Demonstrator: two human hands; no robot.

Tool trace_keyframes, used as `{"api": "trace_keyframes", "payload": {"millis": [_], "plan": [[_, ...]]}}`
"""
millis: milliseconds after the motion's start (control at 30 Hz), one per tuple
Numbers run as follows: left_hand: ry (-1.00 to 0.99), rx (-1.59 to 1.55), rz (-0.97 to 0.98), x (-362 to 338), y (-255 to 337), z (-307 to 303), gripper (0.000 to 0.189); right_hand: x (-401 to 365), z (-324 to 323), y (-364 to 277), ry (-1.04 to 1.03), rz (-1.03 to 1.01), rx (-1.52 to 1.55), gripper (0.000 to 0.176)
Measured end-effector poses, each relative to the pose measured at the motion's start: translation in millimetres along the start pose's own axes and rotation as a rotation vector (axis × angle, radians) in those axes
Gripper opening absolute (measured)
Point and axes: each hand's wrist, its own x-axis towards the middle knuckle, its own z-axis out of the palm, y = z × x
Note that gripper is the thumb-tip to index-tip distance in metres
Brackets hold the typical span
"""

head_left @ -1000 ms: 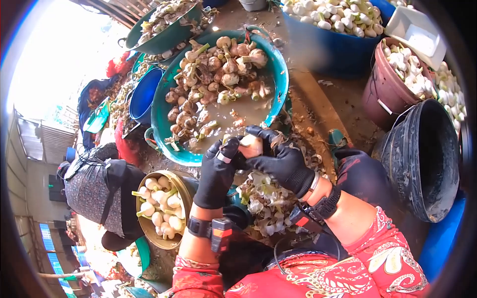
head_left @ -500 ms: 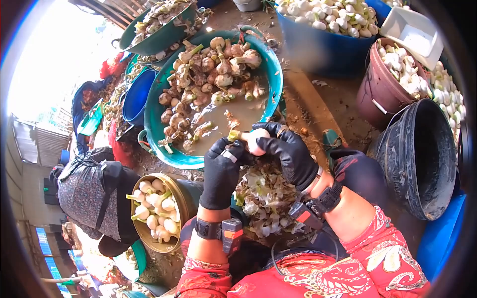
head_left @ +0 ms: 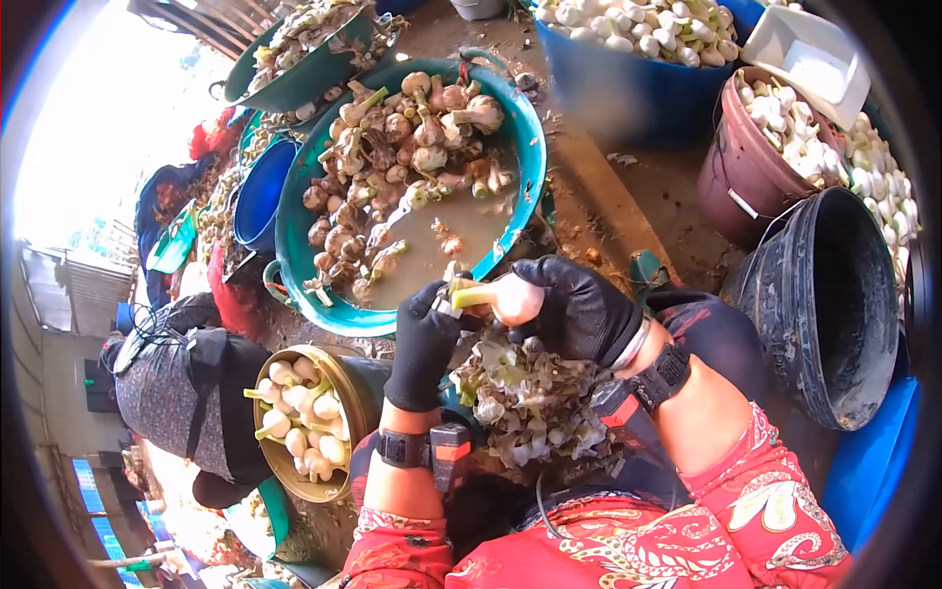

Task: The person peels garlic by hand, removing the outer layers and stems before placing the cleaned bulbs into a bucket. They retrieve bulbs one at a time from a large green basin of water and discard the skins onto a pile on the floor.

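A peeled white bulb with a green stem [head_left: 516, 299] is held up between my black-gloved hands. My right hand [head_left: 579, 312] grips its round end. My left hand [head_left: 428, 329] is closed at the stem's tip, around something small and pale like a blade, too small to make out. Below them lies a heap of loose skins [head_left: 530, 398]. Just beyond, a teal tub [head_left: 538, 167] holds unpeeled bulbs [head_left: 402, 147] in murky water. Left of my left wrist, an olive bucket [head_left: 345, 393] contains peeled bulbs [head_left: 304, 412].
A black bucket [head_left: 785, 304] stands at the right, beside a maroon bucket [head_left: 726, 177] of white bulbs. A blue tub [head_left: 628, 93] of bulbs is at the top. Another person [head_left: 182, 378] bends at the left. A wooden plank [head_left: 613, 201] lies on the ground.
My hands have drawn slightly apart, and my right hand has shifted off the bulb's upper side, showing more of the bulb and stem. The surroundings have shifted slightly left in view.
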Motion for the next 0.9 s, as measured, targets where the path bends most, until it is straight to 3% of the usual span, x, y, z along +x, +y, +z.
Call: {"api": "trace_keyframes", "payload": {"millis": [67,100,167,200,267,367,400,467,500,533,600,667,767,800,867,900], "plan": [[0.108,0.105,-0.037,0,0,3,0.020,0,1,-4,0.135,-0.107,0.054,0.029],[0.106,0.107,-0.035,0,8,9,0.020,3,-1,-4,0.152,-0.172,-0.181,0.034],[0.149,-0.293,-0.069,-4,25,21,0.019,7,-3,-4,0.203,-0.279,-0.314,0.035],[0.151,-0.294,-0.069,-4,21,17,0.019,9,-3,-6,0.253,-0.387,-0.453,0.036],[0.072,0.245,0.288,-2,13,4,0.022,6,0,-7,0.252,-0.335,-0.385,0.042],[0.074,0.056,0.212,-2,20,6,0.023,9,5,-2,0.268,-0.494,-0.515,0.046],[0.122,-0.097,0.134,-2,28,13,0.022,9,5,-3,0.300,-0.674,-0.876,0.047],[0.121,-0.109,0.064,-4,39,21,0.020,9,7,-4,0.344,-1.011,-1.610,0.049],[0.117,-0.122,0.001,-3,41,23,0.019,9,8,-3,0.334,-1.039,-1.688,0.047],[0.120,-0.124,0.001,0,37,18,0.019,9,7,-2,0.331,-1.036,-1.690,0.047],[0.088,0.624,0.383,6,24,5,0.025,9,6,-2,0.236,-1.008,-1.759,0.054],[0.137,0.634,0.438,7,20,9,0.020,8,7,-1,0.284,-1.016,-1.772,0.049],[0.183,0.714,0.479,-4,35,34,0.011,13,-5,2,0.564,-0.954,-1.740,0.042],[0.092,0.746,0.543,-8,33,36,0.013,14,-7,2,0.569,-0.955,-1.740,0.042],[0.070,0.611,0.504,-12,28,34,0.017,15,-9,-2,0.538,-0.625,-1.101,0.043],[0.105,0.369,0.308,-16,32,28,0.020,16,-9,-1,0.482,-0.632,-0.969,0.041]]}}
